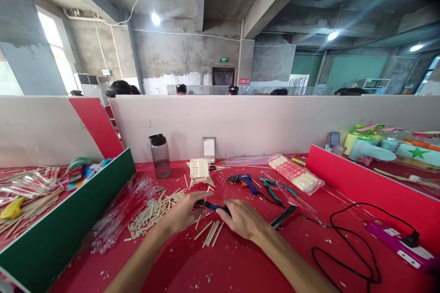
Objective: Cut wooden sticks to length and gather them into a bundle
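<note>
My right hand (242, 219) is closed around a dark-handled cutting tool (215, 207), which looks like a pair of cutters. The tool's far end points left, at the fingers of my left hand (187, 210). That hand is closed there, seemingly on a thin wooden stick (198, 222) crossing the tool; its fingers partly hide it. Several cut sticks (212, 233) lie just below the hands. Left of my left hand is a heap of short wooden sticks (154, 213). A small structure built of sticks (200, 170) stands behind the hands.
A glue gun (245, 182), green-handled pliers (270, 187) and a black knife-like tool (284, 216) lie right. Beyond are a packet of sticks (295, 174) and a purple power strip (400, 242) with cable. Left are a bottle (161, 158), plastic wrap (117, 217) and a green divider (75, 206).
</note>
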Motion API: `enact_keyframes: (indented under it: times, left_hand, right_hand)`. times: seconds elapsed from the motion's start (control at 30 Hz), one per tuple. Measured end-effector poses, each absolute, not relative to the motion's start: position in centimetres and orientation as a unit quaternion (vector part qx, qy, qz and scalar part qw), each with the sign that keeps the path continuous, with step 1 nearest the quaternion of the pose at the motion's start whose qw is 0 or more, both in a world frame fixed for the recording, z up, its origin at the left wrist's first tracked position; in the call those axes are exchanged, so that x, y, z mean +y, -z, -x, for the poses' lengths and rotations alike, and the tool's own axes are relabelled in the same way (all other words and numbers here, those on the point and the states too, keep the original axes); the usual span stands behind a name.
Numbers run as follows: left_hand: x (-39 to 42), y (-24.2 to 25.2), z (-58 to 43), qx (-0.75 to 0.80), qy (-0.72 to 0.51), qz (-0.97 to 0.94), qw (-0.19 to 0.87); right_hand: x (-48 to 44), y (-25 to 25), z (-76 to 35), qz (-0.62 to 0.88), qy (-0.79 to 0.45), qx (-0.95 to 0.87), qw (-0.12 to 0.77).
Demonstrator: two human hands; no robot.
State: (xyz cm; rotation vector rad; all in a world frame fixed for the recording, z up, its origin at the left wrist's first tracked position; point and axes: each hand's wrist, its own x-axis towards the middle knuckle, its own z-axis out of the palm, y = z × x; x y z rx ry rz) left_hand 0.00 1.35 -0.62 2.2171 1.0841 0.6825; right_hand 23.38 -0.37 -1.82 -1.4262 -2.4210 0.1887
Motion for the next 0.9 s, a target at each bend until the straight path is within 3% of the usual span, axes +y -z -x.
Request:
enact_keyframes:
  times: [0.57,0.9]
  left_hand:
    - [0.7,-1.1,0.1,0.44,-0.291,-0.773,0.353]
    - [1.7,0.6,0.7,0.462,-0.249,-0.838,0.149]
  right_hand:
    - [0.2,1.3,-23.9,0.537,-0.009,-0.831,0.144]
    - [1.6,2.6,-25.8,0.616,0.025,-0.774,0.145]
